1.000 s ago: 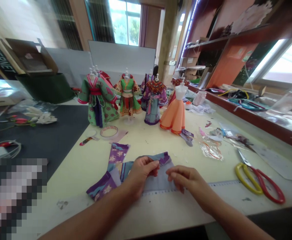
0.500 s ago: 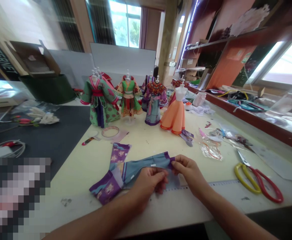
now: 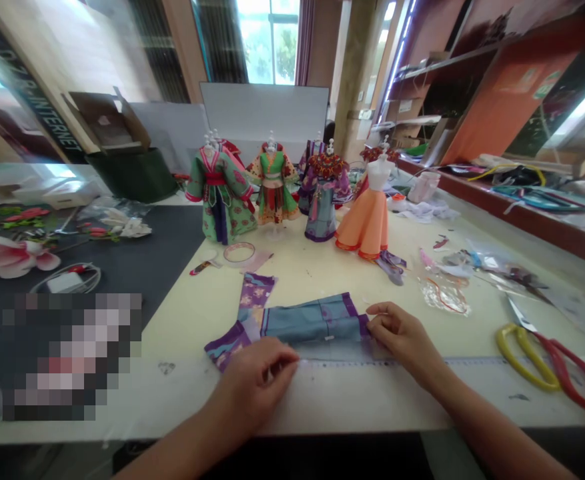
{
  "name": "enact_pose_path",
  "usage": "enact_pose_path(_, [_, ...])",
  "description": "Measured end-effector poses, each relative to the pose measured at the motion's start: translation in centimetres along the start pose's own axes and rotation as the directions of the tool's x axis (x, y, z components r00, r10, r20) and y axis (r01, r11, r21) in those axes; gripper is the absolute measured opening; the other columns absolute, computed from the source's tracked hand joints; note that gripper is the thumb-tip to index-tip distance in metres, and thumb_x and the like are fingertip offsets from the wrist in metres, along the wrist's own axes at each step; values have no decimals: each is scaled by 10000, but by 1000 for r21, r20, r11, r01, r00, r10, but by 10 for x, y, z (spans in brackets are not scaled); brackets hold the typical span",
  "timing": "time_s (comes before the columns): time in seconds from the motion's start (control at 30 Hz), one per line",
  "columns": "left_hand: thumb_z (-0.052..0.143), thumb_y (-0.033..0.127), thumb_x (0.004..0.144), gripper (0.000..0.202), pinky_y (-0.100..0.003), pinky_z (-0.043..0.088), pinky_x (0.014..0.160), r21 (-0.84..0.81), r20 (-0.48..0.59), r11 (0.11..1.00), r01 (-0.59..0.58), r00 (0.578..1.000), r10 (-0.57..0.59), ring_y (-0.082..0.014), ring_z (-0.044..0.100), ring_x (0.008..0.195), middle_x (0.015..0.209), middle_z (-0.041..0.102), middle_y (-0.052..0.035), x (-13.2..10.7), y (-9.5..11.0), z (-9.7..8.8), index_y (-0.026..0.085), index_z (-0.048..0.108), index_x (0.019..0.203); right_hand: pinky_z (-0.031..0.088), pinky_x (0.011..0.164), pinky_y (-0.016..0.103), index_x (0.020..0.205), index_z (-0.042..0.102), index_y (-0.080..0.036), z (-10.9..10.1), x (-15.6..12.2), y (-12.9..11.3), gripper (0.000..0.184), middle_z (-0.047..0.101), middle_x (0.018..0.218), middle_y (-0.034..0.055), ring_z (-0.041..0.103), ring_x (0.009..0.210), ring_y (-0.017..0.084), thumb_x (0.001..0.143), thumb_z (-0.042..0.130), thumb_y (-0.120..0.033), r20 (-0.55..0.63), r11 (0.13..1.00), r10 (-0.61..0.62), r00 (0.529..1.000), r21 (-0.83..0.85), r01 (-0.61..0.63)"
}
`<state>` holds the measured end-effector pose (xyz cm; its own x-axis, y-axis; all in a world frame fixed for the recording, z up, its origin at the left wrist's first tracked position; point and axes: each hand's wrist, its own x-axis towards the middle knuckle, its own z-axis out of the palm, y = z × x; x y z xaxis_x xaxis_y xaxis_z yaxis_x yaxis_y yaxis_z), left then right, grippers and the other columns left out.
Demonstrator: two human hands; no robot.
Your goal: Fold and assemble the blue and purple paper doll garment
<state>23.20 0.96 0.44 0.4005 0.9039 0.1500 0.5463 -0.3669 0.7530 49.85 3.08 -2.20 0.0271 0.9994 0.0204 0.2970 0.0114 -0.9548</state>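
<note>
A small blue doll dress point(image 3: 307, 321) with purple trim and flowered purple sleeves point(image 3: 256, 293) lies flat on the cream table. At its right end, my right hand point(image 3: 406, 339) pinches the purple hem between thumb and fingers. My left hand point(image 3: 257, 377) is closed at the near edge of the dress, close to the waist; its fingertips partly hide what they grip. A pale grey lining point(image 3: 329, 351) shows along the near side. Just in front lies a clear ruler point(image 3: 465, 362), partly under the cloth and my right hand.
Scissors point(image 3: 547, 353) with yellow and red handles lie at the right. Behind stand dressed doll forms, one in an orange skirt point(image 3: 365, 223). A tape roll point(image 3: 239, 252), a cutter point(image 3: 202, 268) and plastic bags point(image 3: 445, 297) lie around. A dark mat point(image 3: 172, 257) covers the left side.
My left hand has moved left and nearer along the dress, uncovering its middle. My right hand stays at the hem. The whole view has shifted slightly, with more visible on the left.
</note>
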Motion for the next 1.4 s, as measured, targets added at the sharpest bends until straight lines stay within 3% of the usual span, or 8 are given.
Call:
enact_pose_path(0.1, [511,217,816,114,-253,423,702,157,-136,981,-112,982,134,-161,559,758,792,629,-43,0,-19,-11,193,623,812,294,408,215,941,472,-168,-2,0,2,274,503,540,-38,458,455,112,777,554,-371,7,1000,13,1000,-11,-13])
enact_pose_path(0.2, [488,165,818,120,-292,421,739,238,-135,947,-216,958,252,-171,537,792,810,617,-44,6,-29,-13,183,607,822,285,395,215,965,473,-164,-2,0,3,316,538,565,-21,484,456,123,776,547,-405,12,999,29,1000,-27,-28])
enact_pose_path(0.3, [498,154,814,107,-316,423,769,283,-92,923,-260,951,296,-175,523,836,871,610,-45,15,-32,-11,176,598,846,310,414,220,948,478,-172,-1,0,5,305,539,562,-22,503,480,132,779,532,-419,8,998,2,1000,-61,-1])
enact_pose_path(0.53, [504,172,814,85,-335,435,787,287,2,922,-262,962,273,-171,536,848,897,608,-37,30,-36,-6,174,582,848,372,467,247,909,489,-184,1,2,8,274,537,566,-13,523,517,149,793,486,-432,0,992,-59,998,-115,58])
enact_pose_path(0.7, [471,185,835,117,-331,433,807,323,13,918,-231,971,240,-169,542,868,923,615,-40,35,-39,-16,168,582,867,347,463,238,876,508,-189,1,4,6,221,486,550,-35,466,484,125,807,499,-398,39,987,-80,996,-135,84])
enact_pose_path(0.93, [543,236,806,169,-357,416,821,466,123,858,-218,976,182,-209,520,911,957,597,-75,70,-43,-22,139,580,940,330,485,232,841,521,-190,3,12,7,140,440,530,-52,437,500,121,798,508,-322,97,981,-85,992,-164,100])
enact_pose_path(1.1, [584,251,777,103,-332,412,746,504,197,828,-246,966,167,-196,516,806,823,589,-55,91,-42,-15,149,592,766,329,492,232,835,523,-190,1,11,7,129,452,543,-48,437,509,121,807,498,-314,117,985,-63,991,-155,81])
enact_pose_path(1.4, [483,203,833,156,-286,406,691,467,85,867,-173,985,151,-163,535,741,751,599,-29,102,-54,-16,159,573,714,332,489,236,857,523,-187,-4,22,0,165,426,554,-53,413,497,110,808,514,-344,131,987,-57,990,-139,75])
